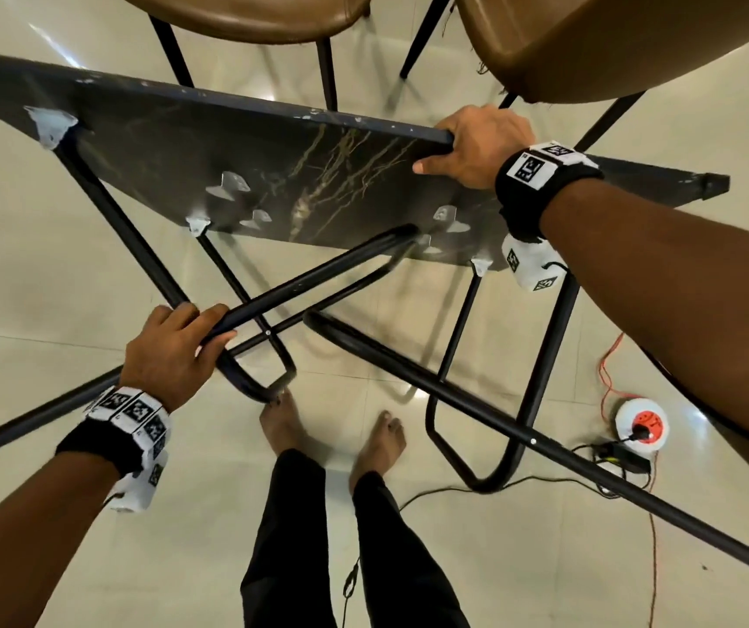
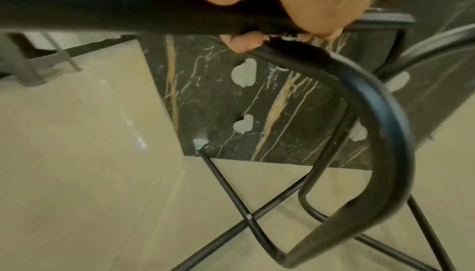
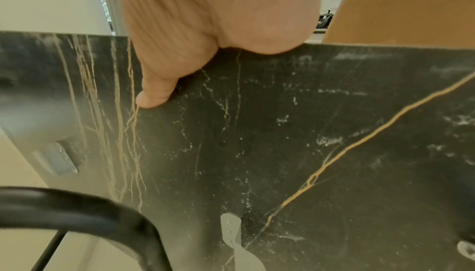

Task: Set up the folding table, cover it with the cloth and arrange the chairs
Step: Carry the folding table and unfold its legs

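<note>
The folding table's black marble-patterned top point(image 1: 227, 147) stands tilted on edge, its underside with white brackets facing me. My right hand point(image 1: 477, 147) grips its upper edge, thumb pressed on the underside point(image 3: 154, 96). My left hand point(image 1: 173, 346) grips a black tubular leg frame point(image 1: 309, 283) that swings out from the top; the left wrist view shows the fingers point(image 2: 244, 42) curled round the tube point(image 2: 380, 133). Crossed thin braces point(image 2: 248, 216) link the legs. Two brown leather chairs point(image 1: 590, 43) stand just behind the table. No cloth is in view.
My bare feet point(image 1: 377, 441) stand on the glossy beige tile floor close to the leg loops. An orange cable and a white-orange extension reel point(image 1: 640, 426) with a black adapter lie on the floor at the right. A long black leg point(image 1: 590, 482) reaches toward the lower right.
</note>
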Tool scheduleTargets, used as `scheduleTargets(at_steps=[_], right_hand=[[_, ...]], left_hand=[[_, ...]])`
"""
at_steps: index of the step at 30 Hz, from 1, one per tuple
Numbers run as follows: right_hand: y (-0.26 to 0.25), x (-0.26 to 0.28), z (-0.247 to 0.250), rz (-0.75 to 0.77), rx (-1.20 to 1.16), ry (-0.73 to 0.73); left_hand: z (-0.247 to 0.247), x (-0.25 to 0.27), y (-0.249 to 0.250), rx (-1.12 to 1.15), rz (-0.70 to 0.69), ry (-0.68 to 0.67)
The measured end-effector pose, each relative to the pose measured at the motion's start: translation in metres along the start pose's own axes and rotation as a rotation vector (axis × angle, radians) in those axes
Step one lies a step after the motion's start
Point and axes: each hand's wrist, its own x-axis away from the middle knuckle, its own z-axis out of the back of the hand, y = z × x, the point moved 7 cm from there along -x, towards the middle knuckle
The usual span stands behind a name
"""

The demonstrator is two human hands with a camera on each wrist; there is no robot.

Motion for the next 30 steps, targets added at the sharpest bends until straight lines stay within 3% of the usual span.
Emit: scheduleTargets(at_steps=[5, 10, 17, 21, 27, 30], right_hand=[[-0.001, -0.003, 0.002, -0.015, 0.016, 0.015], [-0.002, -0.001, 0.002, -0.031, 0.032, 0.021], [-0.004, 0.002, 0.002, -0.062, 0.046, 0.017], [-0.005, 0.004, 0.002, -0.074, 0.018, -0.006], [-0.007, 0.002, 0.007, -0.098, 0.038, -0.015], [-0.007, -0.003, 0.011, -0.111, 0.047, -0.023]], left_hand=[[0.015, 0.041, -0.052, 0.03, 0.206, 0.023], [0.021, 0.071, -0.093, 0.058, 0.326, 0.052], [0.026, 0.078, -0.103, 0.103, 0.494, 0.033], [0.029, 0.085, -0.114, 0.092, 0.483, 0.04], [0.051, 0.105, -0.181, 0.051, 0.346, 0.034], [0.061, 0.107, -0.202, 0.051, 0.348, 0.023]])
